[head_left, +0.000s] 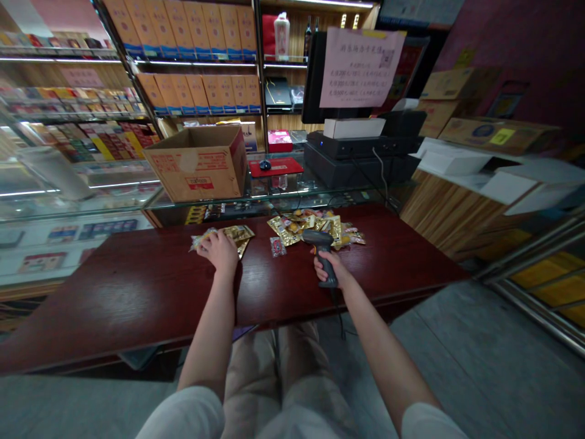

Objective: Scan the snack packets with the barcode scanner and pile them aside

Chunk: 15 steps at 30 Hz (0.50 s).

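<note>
My right hand (329, 263) is wrapped round the handle of a dark grey barcode scanner (319, 239), its head pointing left. Behind the scanner lies a heap of small gold and clear snack packets (286, 230). A little red-and-clear packet (277, 246) is at the heap's near left edge. Over to the left, my left hand (220, 249) closes its fingers on a clear-and-yellow snack packet (197, 240), partly hidden beneath it. More gold packets (241, 233) lie just right of that hand on the dark red table (137, 292).
Beyond the table, an open cardboard box (198, 167) stands on a glass counter beside a mouse (265, 164) on a red mat (286, 166). A monitor with a paper sign (361, 70) stands at the back right. The scanner's cable (340, 314) hangs over the table's front edge.
</note>
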{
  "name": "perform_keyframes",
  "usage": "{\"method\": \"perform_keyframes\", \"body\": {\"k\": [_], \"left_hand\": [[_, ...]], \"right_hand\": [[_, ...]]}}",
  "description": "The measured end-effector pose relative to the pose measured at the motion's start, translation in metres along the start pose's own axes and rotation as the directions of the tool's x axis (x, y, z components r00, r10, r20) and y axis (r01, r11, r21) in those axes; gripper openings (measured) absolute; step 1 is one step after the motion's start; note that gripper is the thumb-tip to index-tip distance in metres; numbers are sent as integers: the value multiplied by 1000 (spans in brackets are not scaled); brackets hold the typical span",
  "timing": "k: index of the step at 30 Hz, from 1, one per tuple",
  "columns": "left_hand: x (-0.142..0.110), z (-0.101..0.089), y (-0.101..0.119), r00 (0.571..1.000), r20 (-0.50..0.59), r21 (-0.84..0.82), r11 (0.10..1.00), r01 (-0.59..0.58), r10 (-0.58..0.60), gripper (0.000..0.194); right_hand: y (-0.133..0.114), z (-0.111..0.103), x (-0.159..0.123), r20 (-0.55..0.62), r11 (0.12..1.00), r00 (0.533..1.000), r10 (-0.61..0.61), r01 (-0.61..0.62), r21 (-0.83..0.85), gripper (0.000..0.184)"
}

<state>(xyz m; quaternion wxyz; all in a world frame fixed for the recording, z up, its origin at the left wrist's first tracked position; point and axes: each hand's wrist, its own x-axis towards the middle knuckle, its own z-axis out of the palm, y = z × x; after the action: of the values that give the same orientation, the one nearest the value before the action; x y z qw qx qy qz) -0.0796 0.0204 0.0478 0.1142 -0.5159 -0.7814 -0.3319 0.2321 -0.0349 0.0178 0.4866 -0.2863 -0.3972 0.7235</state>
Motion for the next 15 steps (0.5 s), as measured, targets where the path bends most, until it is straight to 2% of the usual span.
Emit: {"method": "perform_keyframes", "body": {"k": [2, 3, 5, 7, 8, 9, 12, 13, 15], "left_hand": [[2, 3, -6, 999, -44, 24, 1000, -9, 10, 42], [1, 6, -7, 996, -34, 11, 997, -79, 79, 44], [-3, 13, -4, 957, 63, -53, 958, -281, 284, 43], [-9, 21, 1, 895, 192, -106, 915, -389, 402, 40], [-11, 25, 2, 889, 234, -102, 920, -379, 393, 40], [-13, 27, 3, 902, 255, -77, 938, -339, 347, 42], [-14, 27, 5, 958, 213, 7, 980, -198, 192, 49], [-15, 25, 6, 964, 187, 9, 981, -193, 188, 51], [-18, 20, 11, 941, 177, -45, 958, -284, 287, 53]], "right_hand": [[0, 0, 0, -3, 1000, 1000, -5, 5, -5, 32], [1, 0, 1, -4, 1000, 1000, -7, 7, -6, 32], [1, 0, 1, -4, 1000, 1000, -10, 10, -5, 32], [1, 0, 1, -2, 1000, 1000, -12, 12, -2, 33], [1, 0, 0, -1, 1000, 1000, -12, 12, -2, 33], [0, 1, 0, -3, 1000, 1000, -15, 15, -2, 32], [0, 2, -1, -17, 1000, 1000, -20, 20, -8, 32], [-1, 2, -1, -21, 1000, 1000, -19, 19, -11, 33], [-1, 3, -1, -23, 1000, 1000, -13, 13, -14, 33]]}}
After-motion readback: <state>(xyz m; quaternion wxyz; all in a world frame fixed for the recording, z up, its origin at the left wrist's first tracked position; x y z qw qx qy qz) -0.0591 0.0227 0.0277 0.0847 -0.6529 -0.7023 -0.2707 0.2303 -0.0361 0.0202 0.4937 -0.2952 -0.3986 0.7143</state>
